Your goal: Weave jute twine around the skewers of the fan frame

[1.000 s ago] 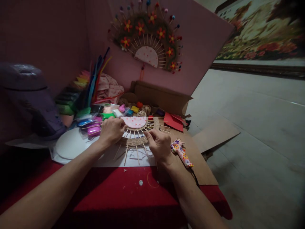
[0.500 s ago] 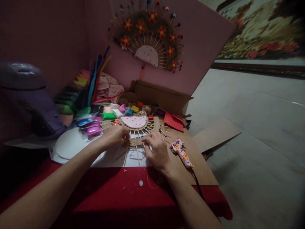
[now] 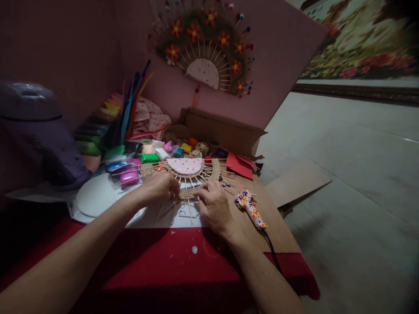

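Observation:
A half-round stick-and-twine fan (image 3: 188, 193) lies face up on white paper, its thin wooden sticks spreading outward from a pink spotted half-circle (image 3: 185, 166). Jute twine is woven across the sticks in a band. My left hand (image 3: 162, 187) is closed at the left part of the near band, fingertips curled and partly hidden. On the other side, my right hand (image 3: 214, 205) pinches the band's right part between thumb and fingers. Whether a loose strand of twine is in either hand is too small to make out.
A flower-patterned glue gun (image 3: 250, 209) with a black cord rests on cardboard (image 3: 278, 237) at right. Behind the fan lie clay packets (image 3: 149, 158), twine balls (image 3: 202, 148) and red paper (image 3: 240, 165). A purple bottle (image 3: 39, 131) stands left; a finished fan (image 3: 193, 32) hangs above.
Both hands stay at the near twine band with only slight finger shifts. The view has moved a little; the fan and the things around it keep their places.

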Tool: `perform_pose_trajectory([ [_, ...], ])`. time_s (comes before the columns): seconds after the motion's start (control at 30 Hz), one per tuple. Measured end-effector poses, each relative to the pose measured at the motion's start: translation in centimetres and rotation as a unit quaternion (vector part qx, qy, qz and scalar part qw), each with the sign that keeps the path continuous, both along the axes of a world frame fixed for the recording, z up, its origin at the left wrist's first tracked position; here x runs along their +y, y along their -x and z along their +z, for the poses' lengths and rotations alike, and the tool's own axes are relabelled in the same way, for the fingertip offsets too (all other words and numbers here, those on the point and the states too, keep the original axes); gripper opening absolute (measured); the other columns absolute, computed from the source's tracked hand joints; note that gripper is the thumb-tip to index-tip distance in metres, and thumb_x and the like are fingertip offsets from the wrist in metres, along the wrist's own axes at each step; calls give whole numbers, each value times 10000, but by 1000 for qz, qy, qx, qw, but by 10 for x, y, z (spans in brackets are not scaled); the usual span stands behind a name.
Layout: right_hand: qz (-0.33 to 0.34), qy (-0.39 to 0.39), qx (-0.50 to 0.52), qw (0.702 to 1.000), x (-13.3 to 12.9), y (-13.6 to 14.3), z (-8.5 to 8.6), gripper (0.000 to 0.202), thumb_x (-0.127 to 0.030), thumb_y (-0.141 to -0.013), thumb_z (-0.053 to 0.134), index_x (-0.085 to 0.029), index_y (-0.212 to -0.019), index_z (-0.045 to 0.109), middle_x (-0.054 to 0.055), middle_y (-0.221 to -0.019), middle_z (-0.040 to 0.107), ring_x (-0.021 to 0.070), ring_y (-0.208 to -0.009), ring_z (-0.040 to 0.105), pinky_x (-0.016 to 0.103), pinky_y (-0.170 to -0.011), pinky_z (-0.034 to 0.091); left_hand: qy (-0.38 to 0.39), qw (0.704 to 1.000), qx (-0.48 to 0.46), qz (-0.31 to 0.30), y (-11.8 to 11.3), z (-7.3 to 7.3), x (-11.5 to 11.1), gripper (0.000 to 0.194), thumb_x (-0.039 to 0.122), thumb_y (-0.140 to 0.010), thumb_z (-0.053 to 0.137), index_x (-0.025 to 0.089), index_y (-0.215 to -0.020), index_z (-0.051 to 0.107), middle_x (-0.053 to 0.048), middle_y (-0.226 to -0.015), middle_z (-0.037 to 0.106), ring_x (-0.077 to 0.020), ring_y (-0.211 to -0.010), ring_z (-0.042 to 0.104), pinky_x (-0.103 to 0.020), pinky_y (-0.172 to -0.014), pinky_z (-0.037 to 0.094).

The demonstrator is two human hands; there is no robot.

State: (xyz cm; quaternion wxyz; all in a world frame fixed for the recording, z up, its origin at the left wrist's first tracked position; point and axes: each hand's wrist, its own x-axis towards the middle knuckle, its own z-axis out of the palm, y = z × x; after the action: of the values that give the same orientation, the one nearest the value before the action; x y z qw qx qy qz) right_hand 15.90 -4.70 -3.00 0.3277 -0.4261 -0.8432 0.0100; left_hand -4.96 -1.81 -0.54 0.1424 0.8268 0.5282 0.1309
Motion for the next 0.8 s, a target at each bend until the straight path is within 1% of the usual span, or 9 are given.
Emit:
perform_pose_trajectory([
  [0.13,-1,4,-2,1000,0,1,-1,201,-75,-755,565,-203,-840,693,56,-911,578,218,-931,454,363,-822,384,38,999,13,5,-1,2,0,346,40,-577,516,252,-717,750,3,-694,708,-152,-691,599,-247,-617,385],
  [0.27,7,7,-4,1000,-1,1,1,202,-72,-755,555,-203,-831,689,57,-917,575,220,-936,453,364,-823,385,39,999,19,8,0,2,1,343,30,-570,498,242,-691,740,-6,-682,697,-154,-691,591,-246,-617,380],
  [0.33,16,7,-5,1000,-3,2,2,204,-74,-756,550,-208,-829,686,56,-920,574,221,-937,453,366,-823,388,20,999,25,17,0,3,0,308,46,-592,505,228,-700,729,-17,-699,691,-157,-698,582,-249,-613,371],
  [0.43,31,5,-8,999,-5,4,2,210,-87,-771,544,-214,-855,688,59,-942,573,223,-945,455,376,-832,391,-20,999,38,34,-1,5,-3,181,130,-659,549,198,-731,701,-38,-739,679,-164,-693,564,-257,-587,344],
  [0.5,38,4,-12,999,-7,5,2,202,-107,-788,542,-216,-878,686,63,-967,568,224,-959,454,383,-842,393,-25,999,42,24,-2,7,-5,110,198,-684,587,187,-724,689,-41,-732,669,-158,-674,553,-258,-576,330],
  [0.57,41,5,-17,999,-7,5,2,190,-131,-797,549,-219,-900,683,68,-993,564,229,-976,451,391,-852,396,-21,999,46,7,-3,9,-8,91,239,-685,617,187,-706,689,-34,-710,660,-149,-660,543,-256,-576,322],
  [0.67,41,7,-21,999,-7,6,1,200,-137,-788,565,-223,-926,681,73,-1029,561,236,-998,448,399,-868,399,-29,998,60,-3,-4,9,-10,84,250,-689,629,197,-694,693,-28,-687,648,-149,-666,526,-258,-587,315],
  [0.8,50,7,-32,998,-8,6,1,232,-138,-775,584,-220,-968,685,84,-1073,549,238,-1034,441,405,-898,397,-70,994,80,-17,-5,6,-10,92,268,-714,630,206,-686,693,-52,-748,649,-191,-770,521,-287,-649,329],
])
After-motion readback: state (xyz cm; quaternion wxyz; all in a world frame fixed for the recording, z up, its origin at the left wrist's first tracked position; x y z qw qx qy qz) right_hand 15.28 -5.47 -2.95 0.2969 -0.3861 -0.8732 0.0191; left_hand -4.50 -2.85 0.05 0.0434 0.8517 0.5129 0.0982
